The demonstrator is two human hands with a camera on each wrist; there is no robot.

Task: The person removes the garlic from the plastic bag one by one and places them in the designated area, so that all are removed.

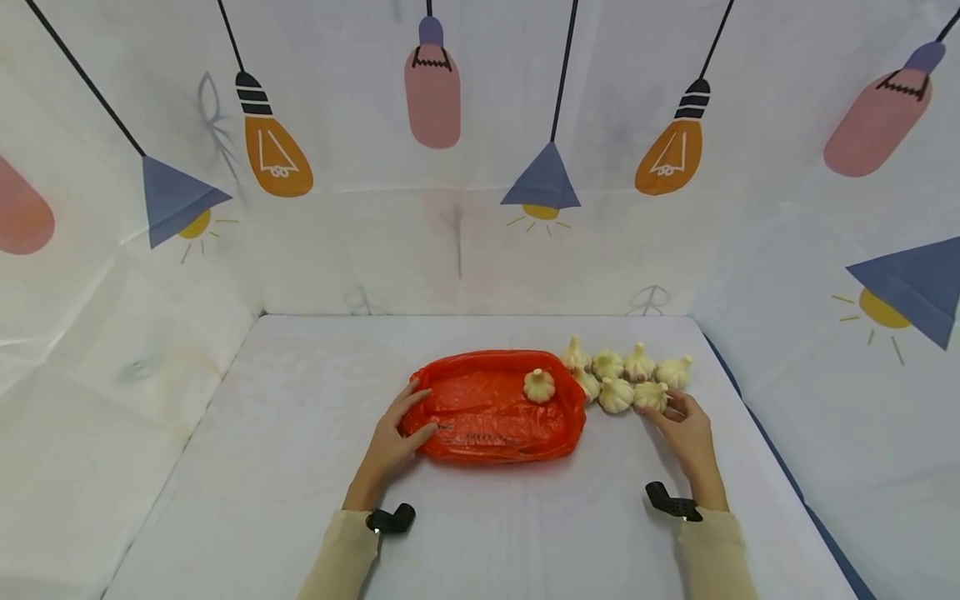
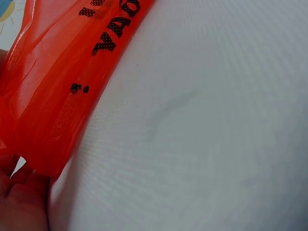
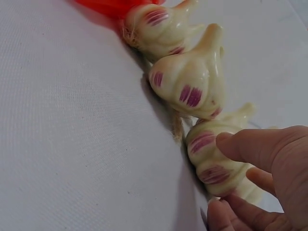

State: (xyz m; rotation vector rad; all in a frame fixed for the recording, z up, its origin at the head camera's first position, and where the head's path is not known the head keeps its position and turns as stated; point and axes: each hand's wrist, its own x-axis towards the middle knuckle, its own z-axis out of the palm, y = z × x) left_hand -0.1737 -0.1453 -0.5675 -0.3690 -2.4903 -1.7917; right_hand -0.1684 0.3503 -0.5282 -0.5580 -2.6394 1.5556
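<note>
A red plastic bag (image 1: 480,408) with dark lettering lies spread open in an oblong shape on the table. One garlic bulb (image 1: 539,386) sits inside it, toward the right. My left hand (image 1: 392,433) grips the bag's left end, thumb and fingers over the rim; part of this hand is hidden behind the bag in the left wrist view. To the right of the bag, several pale garlic bulbs stand close together in two rows. At the front right of the group, my right hand (image 1: 686,429) holds a garlic bulb (image 3: 211,159) with purple marks between thumb and fingers.
The white table (image 1: 525,525) is enclosed by a pale backdrop (image 1: 480,233) printed with hanging lamps. Another garlic bulb (image 1: 674,371) stands just behind the right hand. Black wrist cameras sit on both wrists.
</note>
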